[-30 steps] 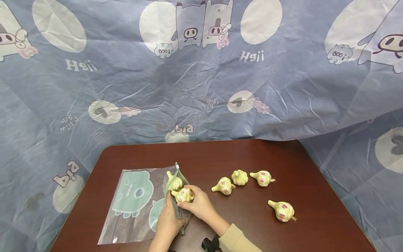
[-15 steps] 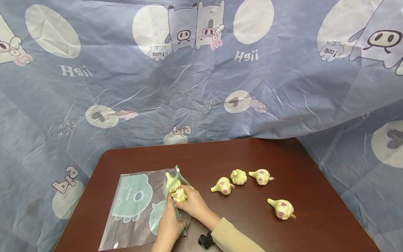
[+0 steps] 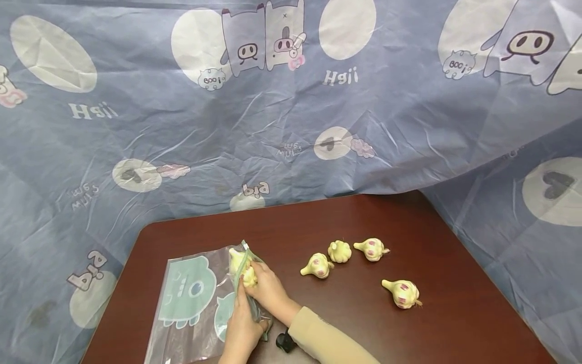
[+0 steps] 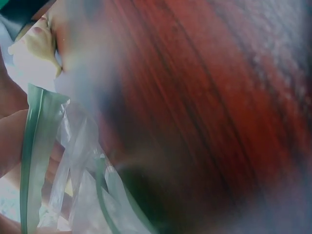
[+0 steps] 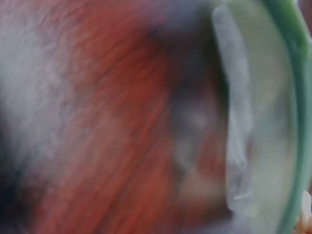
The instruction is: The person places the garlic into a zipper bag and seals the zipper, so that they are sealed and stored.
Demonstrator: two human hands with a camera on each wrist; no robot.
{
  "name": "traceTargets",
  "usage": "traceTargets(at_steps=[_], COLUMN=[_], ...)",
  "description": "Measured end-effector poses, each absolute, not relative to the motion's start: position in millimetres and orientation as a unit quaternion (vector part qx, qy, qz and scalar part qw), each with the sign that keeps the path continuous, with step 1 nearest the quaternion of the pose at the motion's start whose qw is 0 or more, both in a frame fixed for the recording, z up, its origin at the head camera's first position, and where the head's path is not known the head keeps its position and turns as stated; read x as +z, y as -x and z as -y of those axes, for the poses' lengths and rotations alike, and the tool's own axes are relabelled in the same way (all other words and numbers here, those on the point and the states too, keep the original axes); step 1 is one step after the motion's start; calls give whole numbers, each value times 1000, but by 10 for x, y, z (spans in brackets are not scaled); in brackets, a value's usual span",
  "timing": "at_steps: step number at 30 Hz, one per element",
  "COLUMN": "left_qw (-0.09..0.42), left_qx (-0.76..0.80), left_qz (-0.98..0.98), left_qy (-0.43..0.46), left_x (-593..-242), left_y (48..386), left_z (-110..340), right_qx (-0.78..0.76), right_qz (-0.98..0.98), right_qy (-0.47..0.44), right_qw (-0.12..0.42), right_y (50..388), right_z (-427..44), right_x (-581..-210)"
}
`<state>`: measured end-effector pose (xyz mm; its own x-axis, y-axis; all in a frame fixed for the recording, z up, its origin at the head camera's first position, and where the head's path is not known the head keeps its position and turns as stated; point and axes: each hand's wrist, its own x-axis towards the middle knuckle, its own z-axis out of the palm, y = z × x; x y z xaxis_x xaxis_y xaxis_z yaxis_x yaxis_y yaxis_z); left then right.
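A clear zip bag (image 3: 206, 273) with pale green cartoon prints lies flat at the table's left, its green-edged mouth raised. My left hand (image 3: 241, 323) holds the near side of that mouth. My right hand (image 3: 270, 290) reaches into the opening and grips a garlic bulb (image 3: 249, 277), partly hidden by fingers and bag edge. Another garlic bulb (image 3: 235, 259) sits inside, behind the plastic. In the left wrist view, the green zip strip (image 4: 34, 146) stands beside fingers. The right wrist view is blurred, with the bag's green rim (image 5: 297, 122) close up.
Several bulbs lie right of the bag: one garlic bulb (image 3: 318, 266) nearest, one upright bulb (image 3: 339, 251), one farther bulb (image 3: 373, 249), and one near the right (image 3: 403, 293). A black object (image 3: 285, 342) shows under the right sleeve. Patterned cloth (image 3: 273, 116) hangs behind the table (image 3: 291, 217).
My right hand has moved the garlic bulb leftward and deeper into the bag's mouth. My left hand keeps its hold on the bag. The head view has shifted slightly.
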<state>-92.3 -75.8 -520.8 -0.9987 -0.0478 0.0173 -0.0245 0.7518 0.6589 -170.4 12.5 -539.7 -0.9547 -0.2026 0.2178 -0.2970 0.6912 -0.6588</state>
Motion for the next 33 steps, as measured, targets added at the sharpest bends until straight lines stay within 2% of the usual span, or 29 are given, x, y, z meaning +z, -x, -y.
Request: traceTargets(at_steps=[7,15,20,25,28,33], left_qw=[11,19,38,28,23,33], left_qx=[-353,-351,-352,-344,-339,-340], left_qz=[935,936,935,938,940,939], left_qy=[-24,-24,-23,-29,-33,-35], left_x=[-5195,-5197,-5216,-5217,-5212,-5200], left_y=[924,924,916,927,933,922], left_z=[746,743,728,726,723,712], right_qx=[373,433,449,439,414,368], right_qz=[915,884,873,870,880,898], right_qy=[-150,-144,-83,-9,51,145], right_qw=[38,100,169,225,227,193], right_y=[1603,1394,1250,1075,921,682], right_z=[-234,-701,-1291,-1949,-2297,-2715], right_x=[-5293,-4953,-4798,-4791,-4799,-4859])
